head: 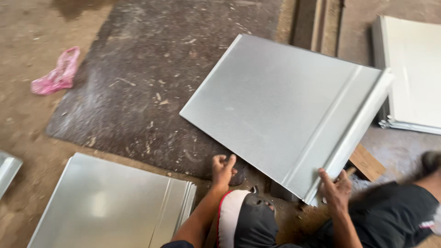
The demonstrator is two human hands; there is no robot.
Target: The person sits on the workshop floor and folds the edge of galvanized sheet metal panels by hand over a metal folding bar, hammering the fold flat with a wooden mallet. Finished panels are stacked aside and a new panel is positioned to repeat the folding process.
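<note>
The bent metal sheet [280, 110] is tilted up over the dark floor mat [151, 92], its folded edge to the right. The right hand [337, 190] clasps the lower corner of that fold; the left hand [223, 170] sits at the near edge — whether its grip is closed is hard to tell through the blur. The sheet seems mid-handling; any shift calls for both edges held steady.

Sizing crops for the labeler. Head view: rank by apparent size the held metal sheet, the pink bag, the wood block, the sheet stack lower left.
1. Held metal sheet.
2. Sheet stack, cut off by the frame, so its true extent is unsure.
3 and 4. Pink bag and wood block: look alike; the block is partly hidden.
</note>
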